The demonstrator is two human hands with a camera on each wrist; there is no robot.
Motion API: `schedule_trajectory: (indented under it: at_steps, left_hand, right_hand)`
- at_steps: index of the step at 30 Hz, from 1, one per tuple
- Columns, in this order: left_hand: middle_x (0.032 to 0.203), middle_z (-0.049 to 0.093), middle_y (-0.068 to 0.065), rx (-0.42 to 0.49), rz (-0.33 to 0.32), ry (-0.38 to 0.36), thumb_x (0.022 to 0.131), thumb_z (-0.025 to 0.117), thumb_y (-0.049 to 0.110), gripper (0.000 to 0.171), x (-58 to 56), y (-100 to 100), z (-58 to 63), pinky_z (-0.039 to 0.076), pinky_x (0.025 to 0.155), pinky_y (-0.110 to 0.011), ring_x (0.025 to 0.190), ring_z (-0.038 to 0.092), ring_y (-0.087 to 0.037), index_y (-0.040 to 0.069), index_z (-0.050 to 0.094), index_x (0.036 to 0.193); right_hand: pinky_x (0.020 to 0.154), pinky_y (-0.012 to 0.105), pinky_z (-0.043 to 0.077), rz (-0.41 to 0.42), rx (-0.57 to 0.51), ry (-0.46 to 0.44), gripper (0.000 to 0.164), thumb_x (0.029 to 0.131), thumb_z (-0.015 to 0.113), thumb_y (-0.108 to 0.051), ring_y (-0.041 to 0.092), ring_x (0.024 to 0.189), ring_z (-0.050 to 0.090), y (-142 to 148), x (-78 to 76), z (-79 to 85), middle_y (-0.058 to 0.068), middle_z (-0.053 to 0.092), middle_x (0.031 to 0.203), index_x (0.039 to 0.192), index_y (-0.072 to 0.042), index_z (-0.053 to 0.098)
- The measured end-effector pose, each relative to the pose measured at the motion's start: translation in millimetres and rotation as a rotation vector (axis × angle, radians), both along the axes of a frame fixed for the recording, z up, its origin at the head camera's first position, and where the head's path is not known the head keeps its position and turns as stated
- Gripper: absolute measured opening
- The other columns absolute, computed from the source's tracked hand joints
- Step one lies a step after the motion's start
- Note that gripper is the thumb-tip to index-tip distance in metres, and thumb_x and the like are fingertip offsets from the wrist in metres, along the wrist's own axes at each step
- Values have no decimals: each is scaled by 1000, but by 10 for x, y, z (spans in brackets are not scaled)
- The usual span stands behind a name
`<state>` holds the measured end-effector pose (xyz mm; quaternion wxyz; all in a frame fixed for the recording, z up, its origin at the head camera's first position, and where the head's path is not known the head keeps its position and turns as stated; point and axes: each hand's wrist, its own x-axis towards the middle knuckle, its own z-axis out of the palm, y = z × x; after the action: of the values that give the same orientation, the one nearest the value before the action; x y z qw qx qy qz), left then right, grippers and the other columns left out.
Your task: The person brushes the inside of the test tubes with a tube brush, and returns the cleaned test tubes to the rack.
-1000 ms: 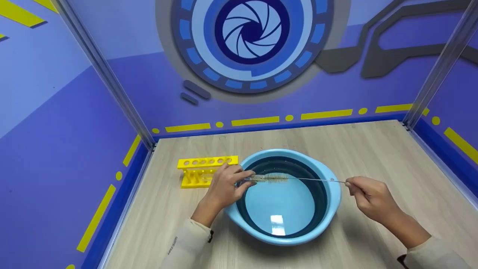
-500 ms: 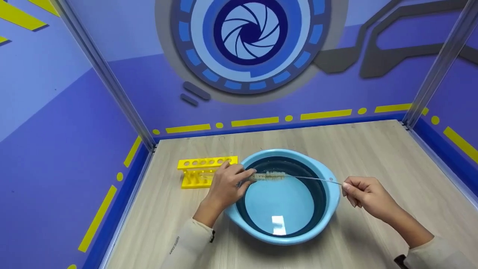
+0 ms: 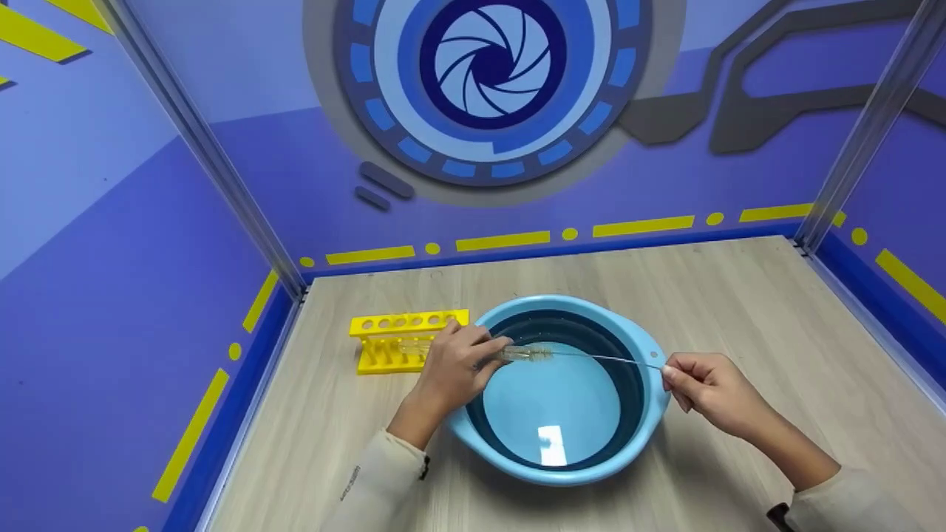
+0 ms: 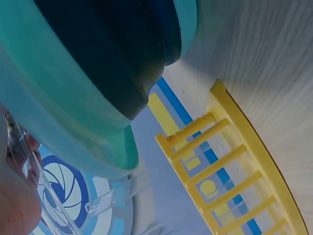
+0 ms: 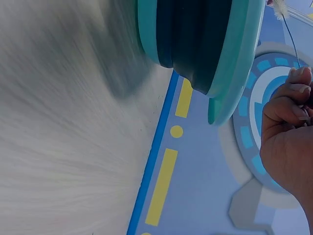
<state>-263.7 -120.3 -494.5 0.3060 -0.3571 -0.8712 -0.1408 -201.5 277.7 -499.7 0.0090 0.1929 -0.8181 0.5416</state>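
Over the blue basin point(image 3: 658, 403), my left hand point(image 3: 454, 366) grips a clear test tube point(image 3: 514, 354), held nearly level with its mouth toward the right. The bristles of a test tube brush point(image 3: 545, 355) are mostly inside the tube, a short tuft showing at the mouth. My right hand point(image 3: 713, 388) pinches the far end of the brush's thin wire handle point(image 3: 610, 358) by the basin's right rim. Left of the basin stands a yellow test tube rack point(image 3: 369, 332), partly behind my left hand. In the left wrist view, the held tube passes beside my fingers point(image 4: 34, 169).
The basin's dark folding wall point(image 3: 628, 421) rings a light blue floor with a bright reflection. A clear tube point(image 4: 115, 196) juts from the rack's side in the left wrist view. Patterned blue panels point(image 3: 517, 214) close off the wooden table point(image 3: 739, 295) at the back and sides.
My right hand has moved left toward the basin, pushing the brush deeper into the test tube, so fewer bristles show. My left hand keeps its grip nearly in place.
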Motion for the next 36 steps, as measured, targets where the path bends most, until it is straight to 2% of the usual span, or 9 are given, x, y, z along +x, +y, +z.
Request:
schedule_trajectory:
  at_steps: [2, 8, 14, 18, 22, 26, 29, 32, 36]
  left_hand:
    - [85, 68, 5, 0, 5, 5, 97, 81, 36, 24, 3, 15, -11, 45, 77, -30, 79, 60, -13, 31, 82, 120]
    - [85, 66, 7, -9, 4, -11, 98, 79, 39, 23, 11, 56, -32, 46, 78, -29, 79, 59, -12, 32, 82, 120]
    - [84, 65, 6, -1, -5, -11, 98, 79, 39, 24, 17, 89, -7, 45, 76, -29, 79, 59, -12, 31, 82, 120]
    - [83, 65, 6, 4, -26, -17, 97, 79, 41, 24, 30, 129, 18, 43, 76, -29, 78, 59, -12, 31, 82, 120]
    - [83, 66, 7, 7, -48, -31, 97, 78, 43, 27, 41, 182, 33, 43, 76, -28, 79, 60, -11, 31, 82, 121]
    - [83, 66, 7, 7, -55, -28, 98, 75, 46, 28, 54, 223, 31, 43, 75, -29, 79, 60, -11, 30, 82, 120]
    - [84, 66, 7, -3, -61, -26, 98, 74, 48, 29, 67, 256, 30, 43, 75, -28, 79, 59, -11, 31, 82, 120]
    - [84, 66, 7, -1, -73, -38, 97, 77, 45, 28, 77, 292, 32, 42, 74, -28, 79, 58, -11, 31, 82, 120]
    - [84, 66, 7, 6, -86, -64, 95, 80, 41, 27, 88, 326, 47, 42, 74, -27, 79, 58, -11, 30, 82, 120]
  right_hand:
    - [44, 26, 39, 2, 5, 6, 31, 109, 58, -7, 6, 51, 47, -27, -8, -12, 8, 55, 58, 80, -3, 66]
    - [49, 27, 45, -8, 56, 46, 28, 108, 61, -8, 21, 53, 54, -130, 16, -34, 3, 58, 60, 80, -7, 68]
    - [51, 26, 48, -29, 81, 127, 26, 106, 63, -6, 11, 55, 56, -230, 55, -6, 0, 59, 62, 81, -9, 69]
    - [50, 24, 47, -26, 107, 176, 28, 106, 64, -7, 5, 56, 53, -325, 64, -12, -7, 58, 63, 81, -17, 68]
    - [49, 20, 43, -14, 147, 318, 32, 104, 66, -3, -3, 55, 47, -454, 40, -52, -14, 51, 62, 80, -23, 65]
    - [48, 13, 40, -30, 203, 502, 30, 98, 70, 5, -9, 57, 42, -578, 1, -82, -15, 45, 62, 80, -18, 65]
    - [51, 10, 40, -22, 251, 579, 27, 94, 73, 7, -9, 59, 42, -661, -22, -81, -12, 44, 61, 81, -16, 65]
    - [56, 10, 44, 12, 305, 637, 24, 93, 75, 5, -7, 61, 46, -739, -44, -70, -10, 50, 62, 84, -15, 66]
    - [62, 14, 54, 35, 371, 719, 19, 91, 77, 4, -2, 65, 57, -815, -71, -60, -6, 65, 70, 92, -12, 68]
